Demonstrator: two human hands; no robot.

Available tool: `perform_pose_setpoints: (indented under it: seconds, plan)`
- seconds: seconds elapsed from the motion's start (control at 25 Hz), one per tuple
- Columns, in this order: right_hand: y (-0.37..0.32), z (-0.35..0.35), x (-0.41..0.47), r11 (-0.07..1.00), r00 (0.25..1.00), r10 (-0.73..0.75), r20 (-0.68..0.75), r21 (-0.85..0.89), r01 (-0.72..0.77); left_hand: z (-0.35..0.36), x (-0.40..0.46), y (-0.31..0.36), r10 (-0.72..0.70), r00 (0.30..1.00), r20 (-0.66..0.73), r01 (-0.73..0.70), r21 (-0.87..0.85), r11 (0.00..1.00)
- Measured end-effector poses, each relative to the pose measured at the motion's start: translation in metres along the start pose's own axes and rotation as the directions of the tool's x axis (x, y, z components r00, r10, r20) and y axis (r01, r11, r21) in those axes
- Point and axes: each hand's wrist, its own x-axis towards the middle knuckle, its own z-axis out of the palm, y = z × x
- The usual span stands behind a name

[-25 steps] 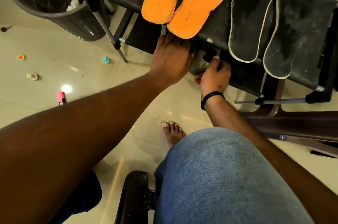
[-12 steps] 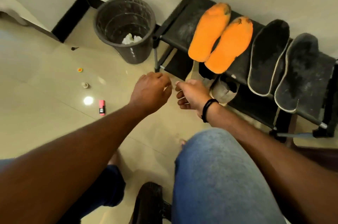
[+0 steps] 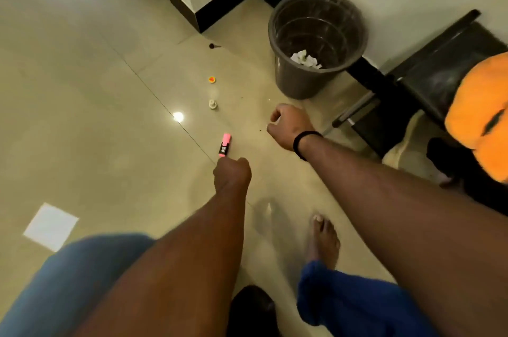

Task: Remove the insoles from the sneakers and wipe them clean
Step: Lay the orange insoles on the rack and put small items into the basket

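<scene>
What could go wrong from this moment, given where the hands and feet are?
The pink marker and small caps lie loose on the glossy floor near the bare foot; stepping on one could cause a slip. The left hand sits just short of the marker and might knock it rolling. Both hands, including the right hand, are off the orange insole, which overhangs the black rack edge and could slide off.
</scene>
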Motion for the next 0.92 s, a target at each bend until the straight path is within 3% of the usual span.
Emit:
perform_pose_setpoints:
  seconds: [0.08, 0.2, 0.32, 0.52, 0.72, 0.84, 0.92]
  plan:
    - [0.035, 0.044, 0.051, 0.991, 0.999, 0.038, 0.014, -0.132, -0.036, 0.035, 0.052, -0.015, -0.057, 0.998, -0.041, 0.060, 0.066, 0.996]
    - [0.081, 0.075, 0.109, 0.934, 0.997, 0.077, -0.008, -0.350, -0.075, 0.070, 0.104, -0.024, 0.187, 0.971, -0.151, -0.132, 0.315, 0.940]
    - [0.106, 0.084, 0.134, 0.894, 0.990, 0.134, -0.038, -0.426, -0.138, 0.078, 0.130, -0.014, 0.322, 0.928, -0.189, -0.243, 0.348, 0.905]
    - [0.109, 0.109, 0.158, 0.905, 0.966, 0.259, -0.020, -0.346, -0.249, 0.071, 0.161, 0.005, 0.372, 0.928, 0.027, -0.343, 0.454, 0.822]
    - [0.105, 0.122, 0.165, 0.923, 0.979, 0.201, 0.021, -0.339, -0.182, 0.075, 0.172, 0.007, 0.414, 0.909, 0.046, -0.377, 0.518, 0.768]
    - [0.085, 0.101, 0.142, 0.972, 0.986, 0.164, -0.029, -0.163, -0.167, 0.053, 0.144, 0.028, 0.434, 0.898, 0.068, -0.422, 0.409, 0.809]
    - [0.055, 0.067, 0.114, 0.971, 0.971, 0.232, -0.060, 0.071, -0.227, 0.030, 0.108, 0.061, 0.468, 0.881, 0.075, -0.468, 0.284, 0.837]
